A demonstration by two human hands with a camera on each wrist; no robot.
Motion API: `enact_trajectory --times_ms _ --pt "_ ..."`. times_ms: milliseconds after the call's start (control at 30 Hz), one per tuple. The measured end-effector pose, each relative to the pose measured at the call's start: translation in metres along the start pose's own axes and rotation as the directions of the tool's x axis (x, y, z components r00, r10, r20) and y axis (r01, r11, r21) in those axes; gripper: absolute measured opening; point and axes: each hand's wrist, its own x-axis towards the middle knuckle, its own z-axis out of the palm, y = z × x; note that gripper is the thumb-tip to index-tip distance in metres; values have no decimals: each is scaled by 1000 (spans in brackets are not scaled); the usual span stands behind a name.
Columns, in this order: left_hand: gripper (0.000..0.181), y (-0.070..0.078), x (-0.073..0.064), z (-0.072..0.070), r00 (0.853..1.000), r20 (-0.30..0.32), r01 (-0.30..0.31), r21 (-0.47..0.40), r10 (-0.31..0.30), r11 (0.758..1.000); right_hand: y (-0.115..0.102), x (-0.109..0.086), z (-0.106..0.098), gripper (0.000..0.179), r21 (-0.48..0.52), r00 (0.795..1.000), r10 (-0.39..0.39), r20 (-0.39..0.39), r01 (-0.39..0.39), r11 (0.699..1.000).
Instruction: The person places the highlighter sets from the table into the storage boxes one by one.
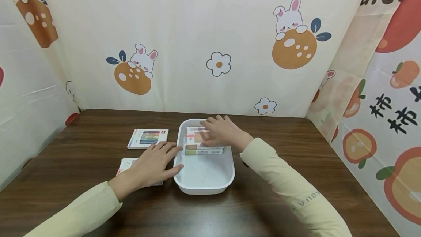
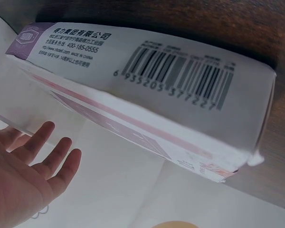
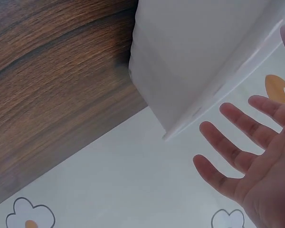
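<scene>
A white plastic tray (image 1: 205, 189) stands on the table with a small stack of flat boxes (image 1: 196, 140) in its far half. My right hand (image 1: 224, 132) lies over the top box with its fingers stretched, covering part of it. In the right wrist view its fingers (image 3: 223, 147) are spread beside the tray's wall (image 3: 194, 52). My left hand (image 1: 154, 164) is at the tray's left rim, fingers extended and fingertips right at the edge. Partly hidden beneath it is a white box (image 1: 126, 164), whose barcode side (image 2: 156, 76) fills the left wrist view.
A white box with a picture of coloured sticks (image 1: 149, 139) lies left of the tray, farther back. The dark wooden table (image 1: 279, 149) ends at a printed cloth backdrop (image 1: 184, 46), with more cloth on both sides.
</scene>
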Motion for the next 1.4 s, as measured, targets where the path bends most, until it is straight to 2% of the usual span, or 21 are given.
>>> enact_trajectory --times_ms 200,667,800,1133,1400 --pt "58 0 0 1 1000 -9 -3 2 3 1000 4 -14 0 72 10 998 3 -63 -2 1000" --pt "59 1 0 0 1000 -2 1 6 -1 1000 11 -43 2 66 23 990 57 -127 -55 998" --pt "58 1 -1 0 1000 -5 -1 5 1 1000 14 -50 7 66 40 988 79 -135 -75 996" --pt "59 0 -1 1 1000 -7 0 1 0 1000 20 -67 20 61 63 972 65 -227 -52 997" --pt "59 0 0 2 1000 -4 6 2 -6 1000 19 -78 27 58 112 962 91 -259 -64 992"
